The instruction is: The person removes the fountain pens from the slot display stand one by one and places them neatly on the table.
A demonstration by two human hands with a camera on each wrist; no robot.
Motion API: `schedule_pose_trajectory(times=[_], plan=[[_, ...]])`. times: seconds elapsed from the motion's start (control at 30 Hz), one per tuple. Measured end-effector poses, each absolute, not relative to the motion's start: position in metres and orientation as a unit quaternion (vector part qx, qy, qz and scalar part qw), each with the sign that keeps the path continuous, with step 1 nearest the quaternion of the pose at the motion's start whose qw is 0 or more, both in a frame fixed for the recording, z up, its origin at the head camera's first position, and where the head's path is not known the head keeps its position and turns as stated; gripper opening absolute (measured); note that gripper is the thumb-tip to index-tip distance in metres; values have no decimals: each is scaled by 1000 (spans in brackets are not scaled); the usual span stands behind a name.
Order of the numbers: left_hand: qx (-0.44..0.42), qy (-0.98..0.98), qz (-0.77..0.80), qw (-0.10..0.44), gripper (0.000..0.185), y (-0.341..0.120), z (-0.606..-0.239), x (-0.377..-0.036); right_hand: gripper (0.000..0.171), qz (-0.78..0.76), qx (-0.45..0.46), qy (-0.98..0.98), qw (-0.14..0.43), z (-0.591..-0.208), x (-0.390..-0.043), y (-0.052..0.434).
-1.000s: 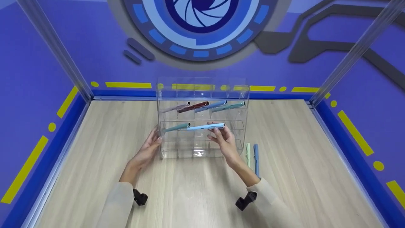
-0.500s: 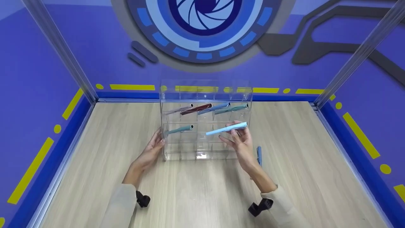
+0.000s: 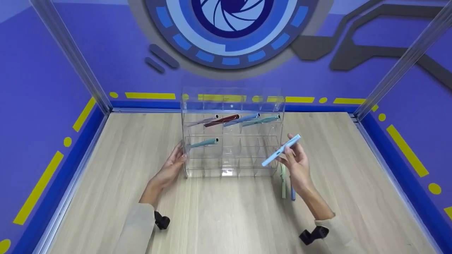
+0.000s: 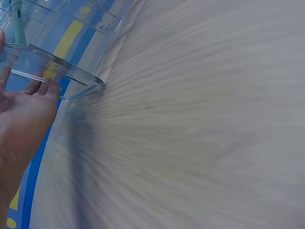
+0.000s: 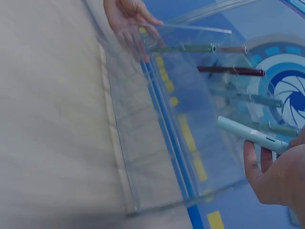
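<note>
A light blue pen (image 3: 281,150) is pinched between the thumb and fingers of my right hand (image 3: 300,169), off the right side of a clear acrylic pen rack (image 3: 231,161). It slants, with its upper end to the right. My left hand (image 3: 169,169) rests with extended fingers against the rack's left side; the left wrist view shows its fingers (image 4: 50,89) at the clear edge. A lilac pen (image 3: 203,121), dark red pen (image 3: 221,121), blue pen (image 3: 242,120) and green pen (image 3: 261,120) lie in an upper row. A teal pen (image 3: 204,143) sits lower left.
On the wooden table (image 3: 226,218), a pale green pen (image 3: 283,183) and a darker blue pen (image 3: 293,190) lie beside the rack's right front, partly hidden by my right hand. Blue printed panels (image 3: 116,53) with metal posts enclose the table's back and sides.
My right hand has drawn the light blue pen out from the rack's lower row, moving it right and tilting it more steeply. My left hand has stayed at the rack's left side.
</note>
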State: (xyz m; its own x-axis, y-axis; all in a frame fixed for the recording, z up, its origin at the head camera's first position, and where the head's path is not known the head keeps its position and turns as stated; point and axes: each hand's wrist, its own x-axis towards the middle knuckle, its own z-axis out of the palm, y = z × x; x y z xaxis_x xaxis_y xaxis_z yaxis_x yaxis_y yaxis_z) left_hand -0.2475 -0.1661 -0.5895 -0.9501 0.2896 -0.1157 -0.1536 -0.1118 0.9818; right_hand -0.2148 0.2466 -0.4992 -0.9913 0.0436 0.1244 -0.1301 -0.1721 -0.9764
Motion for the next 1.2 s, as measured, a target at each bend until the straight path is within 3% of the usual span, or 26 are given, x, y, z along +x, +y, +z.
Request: schedule_pose_trajectory(times=[0.27, 0.43, 0.93, 1.2], plan=[[55, 647, 745, 150, 73, -166, -590, -249, 48, 774, -19, -623, 109, -504, -220, 288], [48, 648, 745, 150, 74, -165, -589, -249, 53, 774, -64, -618, 119, -508, -220, 303], [46, 637, 757, 139, 73, -165, -591, -248, 65, 649, -96, -755, 16, -528, -214, 342], [38, 636, 757, 147, 73, -163, -591, -248, 62, 578, -94, -810, -30, -541, -211, 359]])
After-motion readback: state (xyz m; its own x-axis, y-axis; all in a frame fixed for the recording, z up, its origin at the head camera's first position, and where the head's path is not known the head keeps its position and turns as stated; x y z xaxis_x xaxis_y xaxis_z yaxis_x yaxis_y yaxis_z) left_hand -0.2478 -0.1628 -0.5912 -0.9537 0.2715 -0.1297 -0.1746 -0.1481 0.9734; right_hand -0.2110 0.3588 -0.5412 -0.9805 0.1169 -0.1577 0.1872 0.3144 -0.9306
